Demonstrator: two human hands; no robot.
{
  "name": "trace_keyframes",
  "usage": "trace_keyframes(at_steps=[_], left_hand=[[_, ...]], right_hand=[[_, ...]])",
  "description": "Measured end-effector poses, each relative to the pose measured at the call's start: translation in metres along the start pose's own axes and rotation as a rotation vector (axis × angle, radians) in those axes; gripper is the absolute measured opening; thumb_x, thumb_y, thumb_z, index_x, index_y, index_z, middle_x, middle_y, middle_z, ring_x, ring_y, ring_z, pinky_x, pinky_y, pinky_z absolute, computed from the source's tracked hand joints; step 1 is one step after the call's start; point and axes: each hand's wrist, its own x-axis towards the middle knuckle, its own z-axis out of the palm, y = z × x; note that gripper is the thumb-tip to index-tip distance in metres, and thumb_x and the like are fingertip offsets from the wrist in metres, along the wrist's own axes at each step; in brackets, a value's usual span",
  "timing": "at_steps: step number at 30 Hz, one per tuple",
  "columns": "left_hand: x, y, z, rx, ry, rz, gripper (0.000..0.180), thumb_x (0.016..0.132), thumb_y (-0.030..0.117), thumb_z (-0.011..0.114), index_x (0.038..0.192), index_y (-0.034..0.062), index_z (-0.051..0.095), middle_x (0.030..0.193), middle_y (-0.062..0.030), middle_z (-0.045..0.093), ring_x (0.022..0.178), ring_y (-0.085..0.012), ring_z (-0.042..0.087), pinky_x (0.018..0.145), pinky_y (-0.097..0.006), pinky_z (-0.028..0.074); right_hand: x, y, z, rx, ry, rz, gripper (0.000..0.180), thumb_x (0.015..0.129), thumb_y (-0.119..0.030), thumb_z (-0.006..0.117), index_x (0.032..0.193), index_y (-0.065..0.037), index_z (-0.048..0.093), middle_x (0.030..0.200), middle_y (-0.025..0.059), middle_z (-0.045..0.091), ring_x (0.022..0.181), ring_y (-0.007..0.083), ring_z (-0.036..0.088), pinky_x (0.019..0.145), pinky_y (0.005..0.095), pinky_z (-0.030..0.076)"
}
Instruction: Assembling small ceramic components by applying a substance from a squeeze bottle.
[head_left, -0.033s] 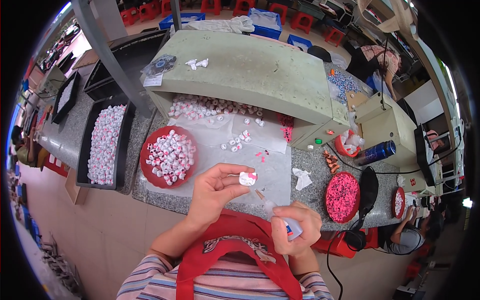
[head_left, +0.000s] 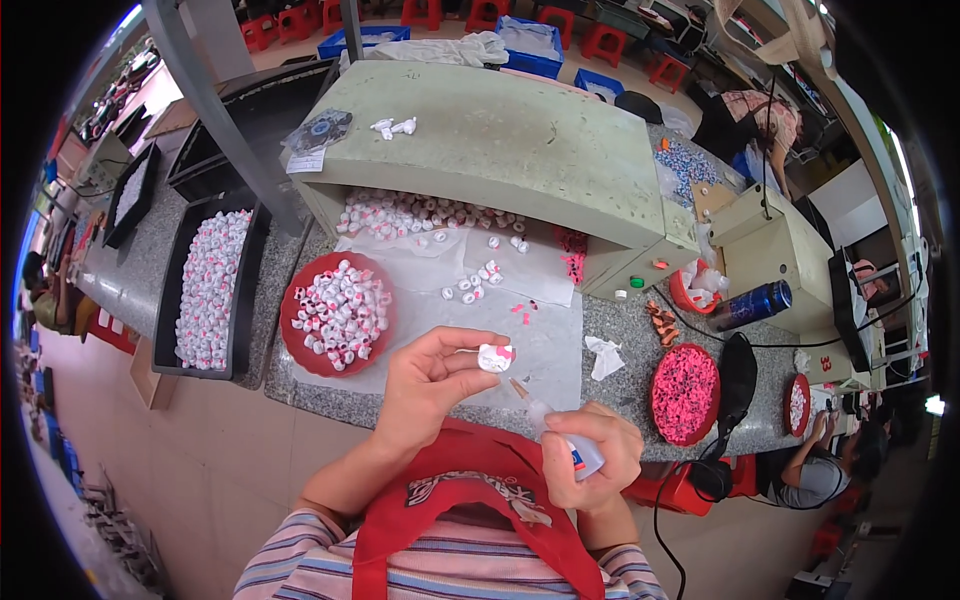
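Between the thumb and fingers of my left hand (head_left: 428,385) is a small white toy head (head_left: 494,358) with a pink bow-like patch. My right hand (head_left: 597,452) is wrapped round a clear squeeze glue bottle (head_left: 583,455). Its thin brownish nozzle (head_left: 520,390) points up and left, just below and right of the toy head; whether they touch is hard to tell. Beyond my hands, several similar white heads (head_left: 470,284) and a few small pink pieces (head_left: 521,314) lie on the white paper sheet (head_left: 420,270).
Left of my hands stands a red bowl (head_left: 292,318) full of white-and-pink heads, beside a black tray (head_left: 252,300) of more. A pale green shelf box (head_left: 480,110) spans the back. At right are a red bowl of pink pieces (head_left: 684,392), a crumpled tissue (head_left: 604,357) and a blue can (head_left: 752,306).
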Motion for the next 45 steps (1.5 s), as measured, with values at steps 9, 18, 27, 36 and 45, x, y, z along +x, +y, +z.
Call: trace_keyframes(at_steps=[9, 18, 27, 36, 45], left_hand=[[-0.001, 0.001, 0.0, -0.04, -0.001, -0.017, 0.029, 0.07, -0.014, 0.055, 0.097, -0.0049, 0.05, 0.101, -0.0171, 0.057, 0.096, -0.0255, 0.057, 0.082, -0.033, 0.047], [0.001, 0.0, 0.0, -0.046, 0.014, -0.027, 0.029, 0.07, -0.014, 0.055, 0.097, -0.0046, 0.051, 0.101, -0.0171, 0.057, 0.096, -0.0264, 0.057, 0.082, -0.032, 0.047], [0.01, -0.008, -0.008, -0.024, 0.032, -0.066, 0.032, 0.07, -0.014, 0.055, 0.1, -0.0051, 0.051, 0.101, -0.0168, 0.058, 0.094, -0.025, 0.058, 0.082, -0.032, 0.047], [0.036, -0.035, -0.026, 0.029, 0.164, -0.114, 0.033, 0.071, -0.013, 0.055, 0.103, -0.0042, 0.052, 0.098, -0.0144, 0.059, 0.091, -0.0239, 0.059, 0.081, -0.031, 0.046], [0.046, -0.048, -0.031, 0.016, 0.197, -0.133, 0.032, 0.072, -0.013, 0.054, 0.102, -0.0039, 0.052, 0.099, -0.0132, 0.059, 0.09, -0.0223, 0.059, 0.08, -0.031, 0.047]], right_hand=[[0.002, 0.003, 0.0, -0.004, 0.001, -0.006, 0.02, 0.06, 0.003, 0.063, 0.078, 0.0, 0.056, 0.062, 0.0082, 0.06, 0.044, 0.0184, 0.053, 0.042, 0.0257, 0.042], [0.003, 0.003, -0.004, -0.003, -0.028, 0.03, 0.019, 0.06, 0.003, 0.064, 0.077, -0.001, 0.056, 0.061, 0.0078, 0.059, 0.045, 0.0183, 0.055, 0.043, 0.0251, 0.043], [0.002, 0.021, 0.003, 0.02, 0.008, 0.123, 0.016, 0.065, 0.001, 0.062, 0.081, -0.001, 0.057, 0.061, 0.0076, 0.06, 0.047, 0.0148, 0.056, 0.043, 0.0238, 0.043], [-0.098, 0.283, 0.072, 0.15, 0.087, 1.213, 0.017, 0.067, -0.003, 0.061, 0.08, -0.002, 0.051, 0.068, 0.0091, 0.059, 0.068, 0.018, 0.06, 0.053, 0.0269, 0.048], [-0.086, 0.303, 0.106, -0.606, -0.288, 0.839, 0.031, 0.068, -0.024, 0.063, 0.086, 0.001, 0.06, 0.076, 0.0178, 0.061, 0.068, 0.0314, 0.06, 0.066, 0.0382, 0.048]])
